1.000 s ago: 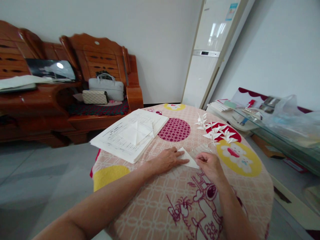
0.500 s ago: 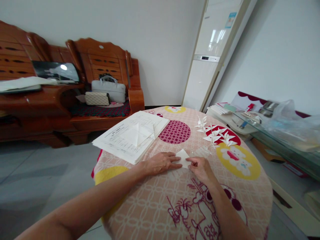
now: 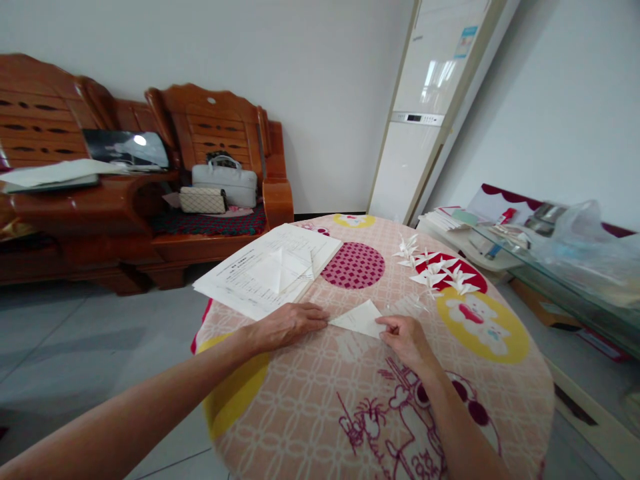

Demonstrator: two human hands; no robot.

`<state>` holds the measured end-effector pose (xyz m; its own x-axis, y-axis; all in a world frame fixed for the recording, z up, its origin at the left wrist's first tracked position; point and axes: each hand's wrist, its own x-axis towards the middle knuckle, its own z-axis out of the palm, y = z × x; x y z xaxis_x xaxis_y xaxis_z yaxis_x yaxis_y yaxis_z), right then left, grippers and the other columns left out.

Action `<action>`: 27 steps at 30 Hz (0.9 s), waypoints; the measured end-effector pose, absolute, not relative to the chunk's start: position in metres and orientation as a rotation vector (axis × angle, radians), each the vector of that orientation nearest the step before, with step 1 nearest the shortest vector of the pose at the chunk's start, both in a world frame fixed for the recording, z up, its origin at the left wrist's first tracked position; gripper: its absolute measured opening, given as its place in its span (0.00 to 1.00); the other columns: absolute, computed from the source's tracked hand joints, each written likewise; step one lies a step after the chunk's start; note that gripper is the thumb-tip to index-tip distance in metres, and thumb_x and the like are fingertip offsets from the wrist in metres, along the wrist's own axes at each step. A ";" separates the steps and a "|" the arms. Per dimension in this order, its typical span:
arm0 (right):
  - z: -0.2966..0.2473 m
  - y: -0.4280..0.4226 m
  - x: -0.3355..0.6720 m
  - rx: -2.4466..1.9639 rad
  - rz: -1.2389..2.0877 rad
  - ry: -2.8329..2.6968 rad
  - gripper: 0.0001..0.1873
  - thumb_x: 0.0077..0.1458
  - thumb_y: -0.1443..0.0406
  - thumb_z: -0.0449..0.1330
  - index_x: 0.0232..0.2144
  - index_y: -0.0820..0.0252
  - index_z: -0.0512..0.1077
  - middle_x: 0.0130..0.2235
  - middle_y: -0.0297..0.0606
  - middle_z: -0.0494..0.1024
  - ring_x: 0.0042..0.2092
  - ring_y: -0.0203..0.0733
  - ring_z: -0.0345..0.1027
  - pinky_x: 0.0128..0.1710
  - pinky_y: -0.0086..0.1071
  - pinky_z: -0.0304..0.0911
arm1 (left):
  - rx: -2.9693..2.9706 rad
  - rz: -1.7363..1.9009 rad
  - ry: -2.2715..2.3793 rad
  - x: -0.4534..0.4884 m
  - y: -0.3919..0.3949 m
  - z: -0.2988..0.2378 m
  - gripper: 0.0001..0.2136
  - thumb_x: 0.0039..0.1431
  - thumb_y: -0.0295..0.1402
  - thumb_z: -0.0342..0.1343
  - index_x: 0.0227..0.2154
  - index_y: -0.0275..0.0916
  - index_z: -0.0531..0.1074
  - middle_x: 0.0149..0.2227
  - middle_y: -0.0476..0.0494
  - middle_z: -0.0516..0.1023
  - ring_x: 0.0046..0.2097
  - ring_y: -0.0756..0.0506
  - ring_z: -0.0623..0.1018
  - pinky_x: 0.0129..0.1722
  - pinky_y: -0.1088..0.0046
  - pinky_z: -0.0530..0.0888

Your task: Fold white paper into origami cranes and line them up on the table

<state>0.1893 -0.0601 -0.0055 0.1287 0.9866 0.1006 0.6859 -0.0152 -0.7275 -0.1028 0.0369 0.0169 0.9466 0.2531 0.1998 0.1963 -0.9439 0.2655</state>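
Note:
A white folded sheet of paper [image 3: 363, 319], triangular in shape, lies on the patterned tablecloth in front of me. My right hand [image 3: 406, 337] pinches its right edge between thumb and fingers. At the paper's pointed left end is my left hand [image 3: 293, 325], fingers stretched out low over the cloth; its thumb is hidden. Beyond my right hand, several white folded paper cranes [image 3: 440, 272] rest in a group. A stack of printed sheets [image 3: 250, 277] sits to the left, with a creased white paper piece [image 3: 281, 268] on top.
The round table [image 3: 300, 413] wears a pink cloth. Right of it stands a glass-topped cabinet [image 3: 560, 280] with a plastic bag [image 3: 580, 233] and papers. A wooden chair [image 3: 210, 127] holding bags is at the back left, and a tall white air conditioner [image 3: 410, 153] is behind.
My left hand has slid left across the paper to its left tip, uncovering a longer triangle. My right hand keeps its pinch at the right edge. The camera view has shifted slightly.

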 end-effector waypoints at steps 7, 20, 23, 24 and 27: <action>-0.006 -0.061 0.198 -1.697 0.551 -1.239 0.18 0.49 0.58 0.58 0.36 0.65 0.79 0.24 0.36 0.77 0.24 0.39 0.68 0.23 0.28 0.62 | 2.393 0.654 0.917 -0.073 0.043 0.016 0.18 0.58 0.27 0.48 0.51 0.36 0.72 0.44 0.41 0.80 0.41 0.47 0.79 0.42 0.71 0.75; -0.003 -0.063 0.199 -1.533 0.544 -1.331 0.16 0.48 0.55 0.63 0.33 0.63 0.78 0.34 0.41 0.80 0.36 0.45 0.73 0.37 0.32 0.67 | 1.933 0.575 0.705 -0.004 0.045 0.016 0.12 0.51 0.38 0.58 0.21 0.34 0.68 0.22 0.52 0.66 0.25 0.54 0.64 0.23 0.78 0.57; 0.001 -0.066 0.197 -1.465 0.700 -1.296 0.16 0.49 0.55 0.63 0.33 0.63 0.78 0.30 0.38 0.79 0.33 0.44 0.72 0.34 0.32 0.66 | 1.649 0.632 0.688 -0.007 0.043 0.015 0.16 0.52 0.44 0.59 0.24 0.34 0.66 0.21 0.53 0.65 0.23 0.55 0.62 0.21 0.79 0.54; 0.001 -0.067 0.196 -1.435 0.761 -1.239 0.17 0.49 0.55 0.63 0.34 0.62 0.78 0.30 0.38 0.80 0.33 0.44 0.72 0.33 0.32 0.66 | 1.557 0.645 0.694 -0.008 0.042 0.016 0.17 0.51 0.45 0.59 0.25 0.34 0.66 0.21 0.53 0.65 0.22 0.55 0.62 0.21 0.79 0.54; 0.001 -0.069 0.193 -1.303 0.861 -1.049 0.17 0.46 0.55 0.66 0.33 0.61 0.78 0.29 0.37 0.80 0.31 0.43 0.72 0.33 0.33 0.66 | 1.323 0.676 0.698 -0.009 0.037 0.019 0.19 0.47 0.46 0.63 0.27 0.34 0.67 0.23 0.52 0.68 0.22 0.55 0.64 0.21 0.80 0.56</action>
